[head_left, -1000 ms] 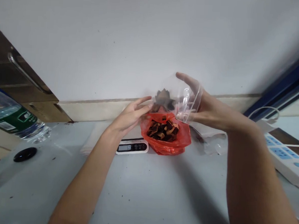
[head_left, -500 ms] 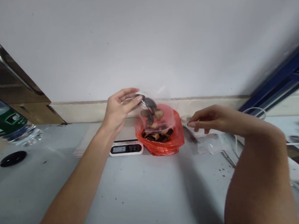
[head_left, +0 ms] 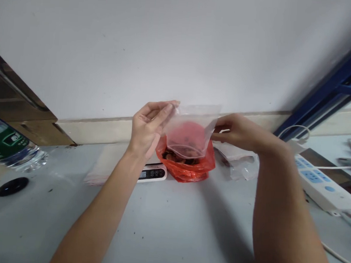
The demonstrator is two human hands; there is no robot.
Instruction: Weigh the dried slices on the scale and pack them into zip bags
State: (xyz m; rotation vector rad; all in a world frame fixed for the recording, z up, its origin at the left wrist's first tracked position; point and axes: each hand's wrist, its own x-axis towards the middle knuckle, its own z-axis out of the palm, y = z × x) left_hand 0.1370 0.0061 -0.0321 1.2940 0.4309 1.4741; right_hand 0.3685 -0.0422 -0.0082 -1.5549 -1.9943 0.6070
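My left hand (head_left: 149,124) pinches the upper left corner of a clear plastic bag (head_left: 194,113). The bag looks empty and spreads over a red plastic bag (head_left: 185,171). Dark and tan dried pieces (head_left: 176,158), perhaps mushroom, lie inside the red bag, partly veiled by the clear one. At the clear bag's right edge is my right hand (head_left: 233,129), its fingers curled and seeming to grip that edge; their tips are partly hidden. A white digital scale (head_left: 158,174) sits just left of the red bag, partly covered by my left forearm.
A stack of thin flat sheets or bags (head_left: 102,166) lies left of the scale. Further left are a water bottle (head_left: 11,143) and a black oval object (head_left: 13,187). On the right are crumpled clear plastic (head_left: 244,167) and a power strip (head_left: 327,184). A wall (head_left: 168,47) rises behind.
The dark pieces seen in the clear bag are no longer visible there. My right hand has moved left to the bag's edge. My left hand has shifted slightly right, and the bag is spread wider.
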